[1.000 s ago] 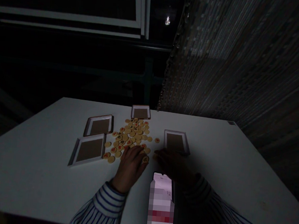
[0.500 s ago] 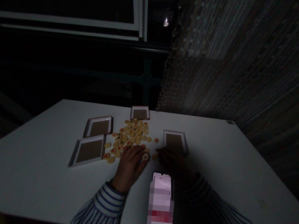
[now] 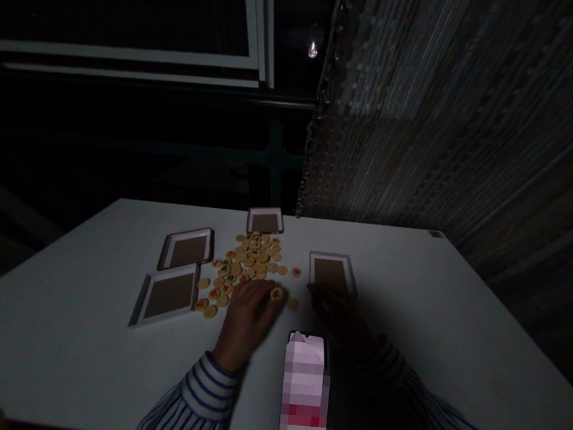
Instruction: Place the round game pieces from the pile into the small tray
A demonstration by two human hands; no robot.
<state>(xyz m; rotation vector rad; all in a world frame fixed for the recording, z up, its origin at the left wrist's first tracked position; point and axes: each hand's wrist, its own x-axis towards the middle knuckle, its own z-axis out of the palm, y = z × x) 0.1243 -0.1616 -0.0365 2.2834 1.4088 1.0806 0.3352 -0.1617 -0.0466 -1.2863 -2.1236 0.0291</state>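
A pile of round tan game pieces with red and black marks lies on the white table. My left hand rests at the pile's near edge, fingers pinched on one marked piece. My right hand lies in deep shadow just right of it, near a loose piece and the right-hand tray; its fingers are too dark to read. Both sleeves are striped.
Three more shallow trays with brown insides stand around the pile: two on the left, one at the back. A lit phone lies between my forearms. A bead curtain hangs behind the table on the right.
My left hand has lifted and turned a marked piece between its fingertips at the pile's near edge. The right hand has drawn slightly back to the right. The view has tilted a little.
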